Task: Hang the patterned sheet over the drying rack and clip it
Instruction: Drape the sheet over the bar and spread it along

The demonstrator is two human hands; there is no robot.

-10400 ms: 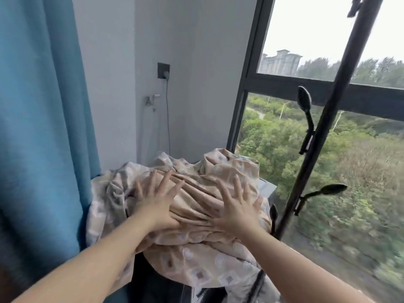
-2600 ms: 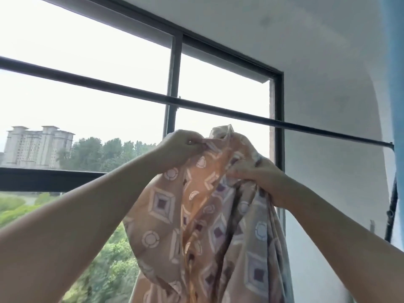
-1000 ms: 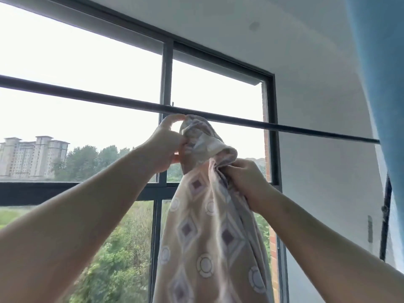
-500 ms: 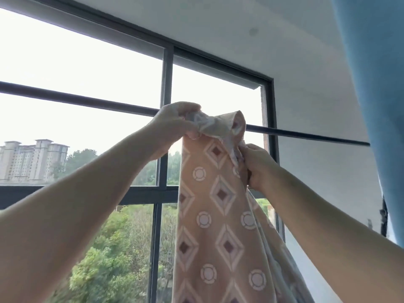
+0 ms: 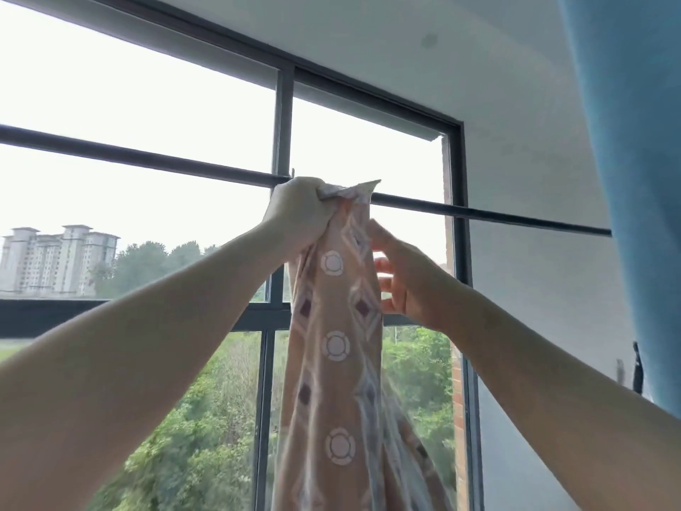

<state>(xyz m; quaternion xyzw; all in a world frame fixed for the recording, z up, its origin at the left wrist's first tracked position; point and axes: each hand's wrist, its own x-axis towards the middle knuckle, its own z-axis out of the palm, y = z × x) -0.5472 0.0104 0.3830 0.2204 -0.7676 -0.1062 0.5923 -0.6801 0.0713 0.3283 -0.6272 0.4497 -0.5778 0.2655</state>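
Observation:
The patterned sheet, peach with circles and diamonds, hangs in a long bunched strip in front of the window. My left hand grips its top end in a fist right at the black rail of the drying rack, which runs across the view. My right hand is just right of the sheet, a little below the rail, fingers loosely spread beside the fabric's edge. I cannot tell whether they touch it. No clip is in view.
A big black-framed window fills the background, with trees and tall buildings outside. A blue curtain hangs at the right edge. A white wall and ceiling lie behind the rail's right end.
My left hand has pulled the sheet's top up to the rail and bunched it tighter. My right hand has let go of the fabric and opened beside it.

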